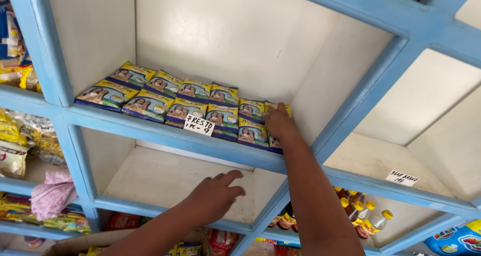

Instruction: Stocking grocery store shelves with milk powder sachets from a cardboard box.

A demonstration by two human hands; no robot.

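Note:
My right hand (277, 121) reaches up into a blue-framed shelf compartment and presses flat on the rightmost yellow and blue packet (274, 142) of several flat packets (150, 104) laid in two rows. My left hand (216, 195) hovers lower, fingers spread and empty, at the front edge of the bare compartment below (150, 178). A small white handwritten price tag (199, 124) hangs on the shelf edge in front of the packets.
The blue shelf frame (60, 100) divides white compartments. Yellow snack bags (20, 136) and a pink cloth (52, 195) sit at left. Bottles with yellow caps (363, 216) stand lower right. A cardboard box (100, 242) holding more packets is below.

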